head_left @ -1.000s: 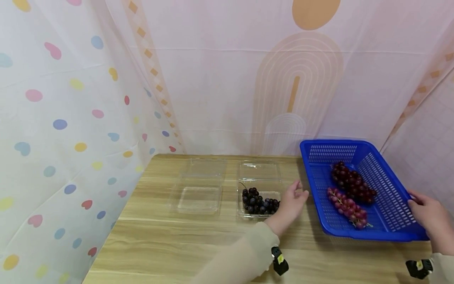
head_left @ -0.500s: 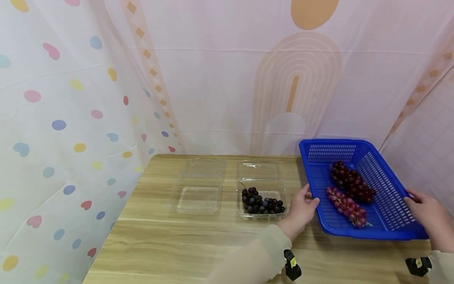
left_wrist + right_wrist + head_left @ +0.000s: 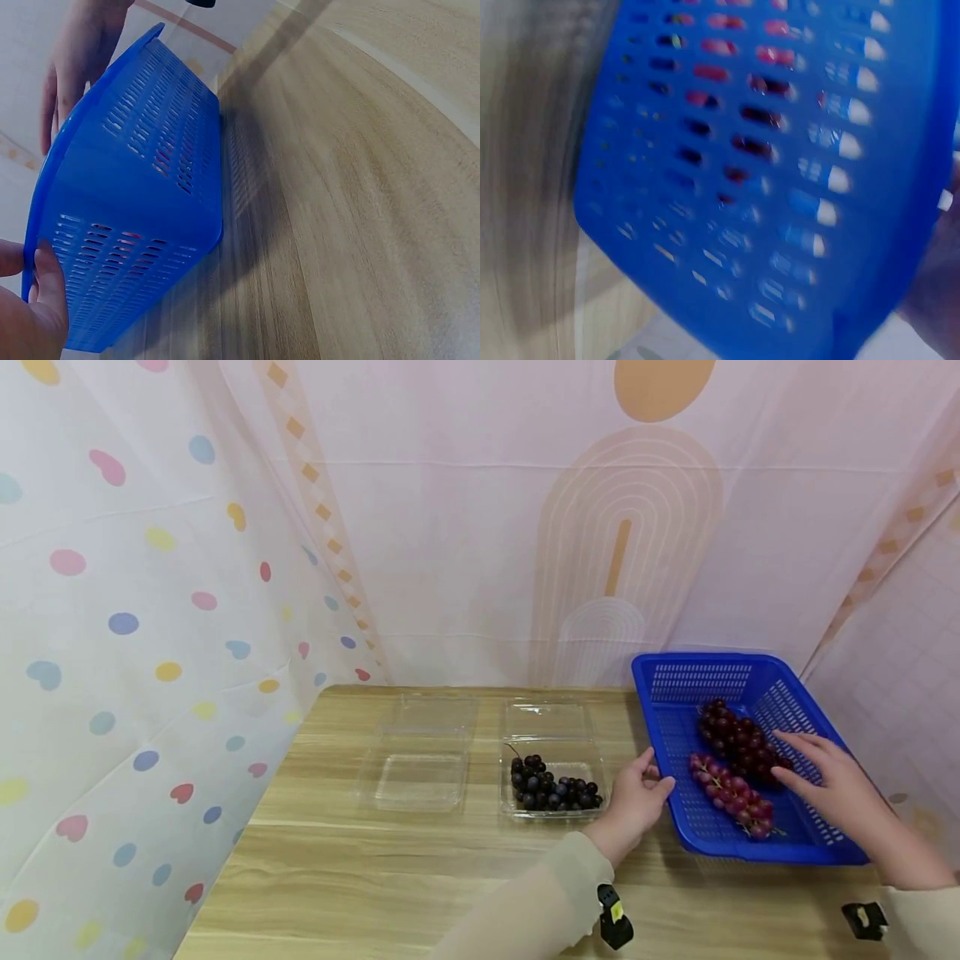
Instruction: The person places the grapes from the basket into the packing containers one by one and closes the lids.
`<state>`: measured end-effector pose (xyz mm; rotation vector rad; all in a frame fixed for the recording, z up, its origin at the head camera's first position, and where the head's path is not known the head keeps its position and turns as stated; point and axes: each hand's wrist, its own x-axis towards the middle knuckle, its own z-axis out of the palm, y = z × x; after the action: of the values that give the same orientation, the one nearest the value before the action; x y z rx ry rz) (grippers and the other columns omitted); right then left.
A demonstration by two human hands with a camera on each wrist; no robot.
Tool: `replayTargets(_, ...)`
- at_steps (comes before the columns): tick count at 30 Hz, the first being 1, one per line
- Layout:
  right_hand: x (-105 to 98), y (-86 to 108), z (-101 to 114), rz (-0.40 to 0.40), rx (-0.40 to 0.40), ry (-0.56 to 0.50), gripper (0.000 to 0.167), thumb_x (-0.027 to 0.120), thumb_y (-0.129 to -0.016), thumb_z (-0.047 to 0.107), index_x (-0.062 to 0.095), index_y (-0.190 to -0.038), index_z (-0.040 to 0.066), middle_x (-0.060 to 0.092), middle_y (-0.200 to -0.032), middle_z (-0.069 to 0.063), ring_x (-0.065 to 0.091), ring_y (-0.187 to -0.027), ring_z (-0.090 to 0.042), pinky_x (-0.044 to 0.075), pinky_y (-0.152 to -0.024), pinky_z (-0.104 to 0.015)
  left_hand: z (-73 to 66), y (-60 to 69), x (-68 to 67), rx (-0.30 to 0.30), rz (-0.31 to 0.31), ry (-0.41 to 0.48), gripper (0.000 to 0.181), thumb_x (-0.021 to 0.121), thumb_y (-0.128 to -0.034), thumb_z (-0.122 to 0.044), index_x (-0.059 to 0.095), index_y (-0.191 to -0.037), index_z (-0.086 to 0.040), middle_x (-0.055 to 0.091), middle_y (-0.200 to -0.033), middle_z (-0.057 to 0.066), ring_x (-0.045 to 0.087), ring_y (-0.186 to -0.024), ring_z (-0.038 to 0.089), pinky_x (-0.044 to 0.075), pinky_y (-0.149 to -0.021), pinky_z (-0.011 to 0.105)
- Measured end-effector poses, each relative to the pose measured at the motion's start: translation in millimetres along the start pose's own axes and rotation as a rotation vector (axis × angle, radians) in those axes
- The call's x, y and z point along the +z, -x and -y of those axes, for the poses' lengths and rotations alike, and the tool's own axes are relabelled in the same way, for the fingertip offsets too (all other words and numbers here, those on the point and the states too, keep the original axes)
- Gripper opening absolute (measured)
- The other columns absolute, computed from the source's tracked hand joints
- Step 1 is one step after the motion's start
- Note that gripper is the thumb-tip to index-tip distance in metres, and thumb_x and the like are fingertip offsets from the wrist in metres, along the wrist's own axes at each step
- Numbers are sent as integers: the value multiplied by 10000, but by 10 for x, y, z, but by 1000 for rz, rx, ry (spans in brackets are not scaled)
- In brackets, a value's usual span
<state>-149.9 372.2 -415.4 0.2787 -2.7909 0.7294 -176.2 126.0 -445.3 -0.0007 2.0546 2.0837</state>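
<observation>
My left hand (image 3: 637, 802) pinches the left rim of a blue plastic basket (image 3: 670, 793), its thumb against the outer wall in the left wrist view. Over the basket's right part reaches my right hand (image 3: 832, 777), fingers spread, beside a dark red bunch of grapes (image 3: 738, 739). Whether its fingertips touch the grapes, I cannot tell. A pinkish bunch of grapes (image 3: 731, 793) lies nearer the front in the same basket. The right wrist view is blurred and mostly filled by the perforated basket wall (image 3: 780, 180), with the hand partly hidden behind its rim.
Left of the basket, an open clear plastic box (image 3: 517, 814) holds a bunch of black grapes (image 3: 551, 789). Farther left lies another open clear box (image 3: 420, 781). All rest on a wooden table (image 3: 337, 877), with a patterned curtain (image 3: 450, 568) behind.
My left hand has moved right from beside the black grapes to the basket's left rim. My right hand has let go of the right rim and moved in over the dark red grapes.
</observation>
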Motion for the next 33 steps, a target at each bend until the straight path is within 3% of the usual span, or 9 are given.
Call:
replayTargets(5,178,-15,81,101,-78,-18,537,626,-915,175,429,-1377,-18,407,-1297,-354,388,-1127,-576,356,-809,-718,5,-4,5,-6,4,3,542,624,-876,16,463,-1388,-51,558,-899,22,591,-743,106,551,-651,258)
replayTargets(10,311,-44,110,215,-84,6,526,654,-891,172,465,-1329,-49,412,-1303,-358,410,-1138,-563,393,-841,-696,9,-11,10,-12,3,9,539,625,-878,9,466,-1388,-60,565,-900,19,595,-750,111,557,-663,277)
replayTargets(17,399,-98,96,355,-3,36,563,675,-867,182,461,-1319,-77,415,-1284,-397,426,-1128,-575,419,-850,-666,17,-19,8,-9,-2,1,531,623,-879,10,470,-1383,-49,580,-913,38,600,-753,116,556,-670,272)
replayTargets(27,446,-135,30,401,21,5,595,717,-825,168,477,-1290,-115,479,-1202,-398,476,-1077,-553,442,-840,-632,8,-9,15,-9,-9,-17,535,632,-875,5,471,-1383,-48,582,-907,38,592,-740,106,550,-652,257)
replayTargets(33,441,-168,11,506,88,-15,752,732,-816,254,365,-1366,-103,412,-1259,-436,414,-1123,-594,410,-861,-665,2,10,1,1,-6,2,535,631,-875,7,468,-1383,-40,577,-906,38,596,-744,112,558,-653,273)
